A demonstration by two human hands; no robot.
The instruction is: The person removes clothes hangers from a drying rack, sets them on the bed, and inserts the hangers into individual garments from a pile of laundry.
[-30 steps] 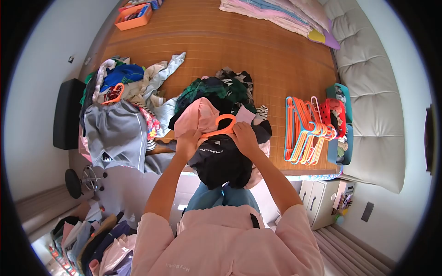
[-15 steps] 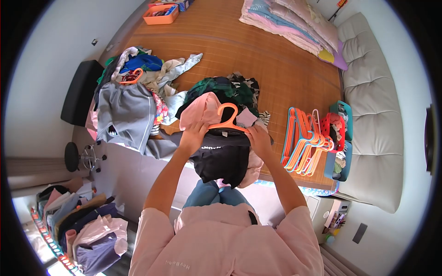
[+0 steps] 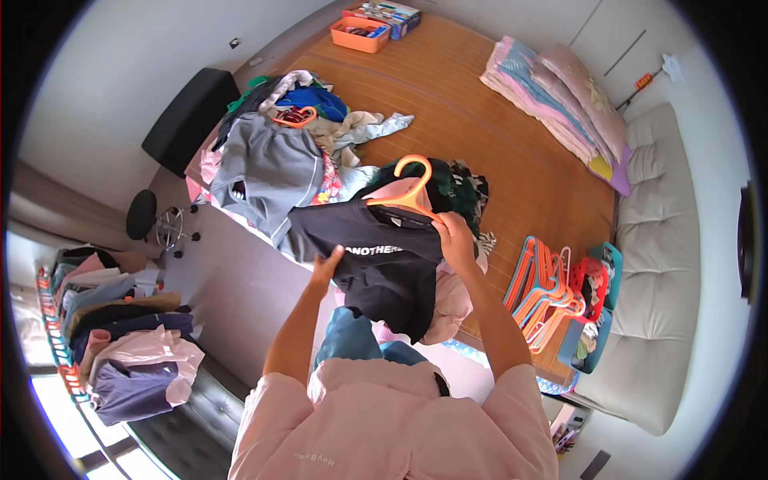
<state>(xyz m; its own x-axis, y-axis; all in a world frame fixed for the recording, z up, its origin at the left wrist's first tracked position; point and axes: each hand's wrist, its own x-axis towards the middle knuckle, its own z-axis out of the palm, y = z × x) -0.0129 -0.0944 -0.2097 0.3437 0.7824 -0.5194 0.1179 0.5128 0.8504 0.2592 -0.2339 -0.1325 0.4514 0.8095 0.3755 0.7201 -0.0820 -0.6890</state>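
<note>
A black T-shirt (image 3: 384, 272) with white lettering hangs spread on an orange hanger (image 3: 413, 192) in front of me, its hook pointing up and away. My right hand (image 3: 454, 240) is closed around the shirt's right shoulder and the hanger's end. At the shirt's left side, below the sleeve, my left hand (image 3: 326, 266) grips the cloth; the thumb shows and some fingers are hidden. Behind the shirt lies a pile of dark green and patterned clothes (image 3: 460, 188). Pink cloth (image 3: 456, 300) shows at its right.
Gray shorts (image 3: 268, 164) and mixed clothes lie at the bed's left. Stacked hangers (image 3: 540, 292) and baskets of small clothes (image 3: 590, 340) sit on the right. Folded bedding (image 3: 552, 100) and an orange bin (image 3: 360, 36) are farther back. A loaded clothes rack (image 3: 120, 320) stands lower left.
My left hand has left the hanger's left shoulder and moved down to the shirt's side. The shirt is lifted and its lettering shows more. The view has turned left.
</note>
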